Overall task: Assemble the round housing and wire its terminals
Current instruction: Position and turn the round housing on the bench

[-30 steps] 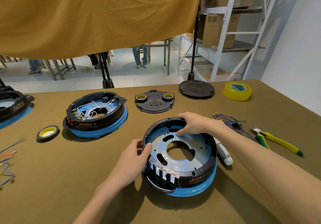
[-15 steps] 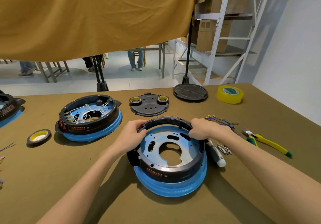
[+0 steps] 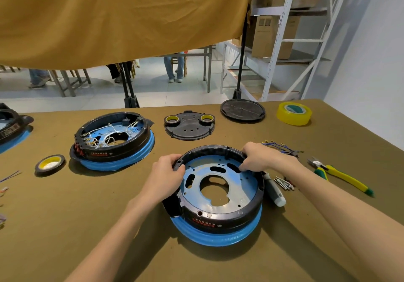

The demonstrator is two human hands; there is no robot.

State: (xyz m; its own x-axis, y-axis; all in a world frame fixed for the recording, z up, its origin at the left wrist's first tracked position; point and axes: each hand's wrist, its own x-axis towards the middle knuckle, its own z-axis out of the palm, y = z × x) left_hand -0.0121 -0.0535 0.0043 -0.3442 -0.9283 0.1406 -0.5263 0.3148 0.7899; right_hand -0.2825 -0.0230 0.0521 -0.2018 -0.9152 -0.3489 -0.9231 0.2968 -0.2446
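A round housing point(image 3: 220, 216) with a black ring, a blue base and a bluish metal plate inside lies on the table before me. My left hand point(image 3: 167, 177) grips its left rim, thumb over the ring. At the far right rim my right hand point(image 3: 258, 157) holds the ring, its fingers curled inside. A bundle of blue and purple wires point(image 3: 282, 147) with terminals lies just beyond my right wrist. A small pile of metal terminals point(image 3: 284, 183) sits to the right of the housing.
A second housing point(image 3: 113, 141) with wires inside stands at the left, a third at the far left edge. Two black covers point(image 3: 189, 126) point(image 3: 242, 110), tape rolls point(image 3: 294, 113) point(image 3: 50, 163), yellow-green pliers point(image 3: 341, 175) and a white-handled tool point(image 3: 275, 192) lie around.
The housing has been turned on the table: its terminal block swung from the near side to the left. Both hands shifted along the rim to the far left and far right.
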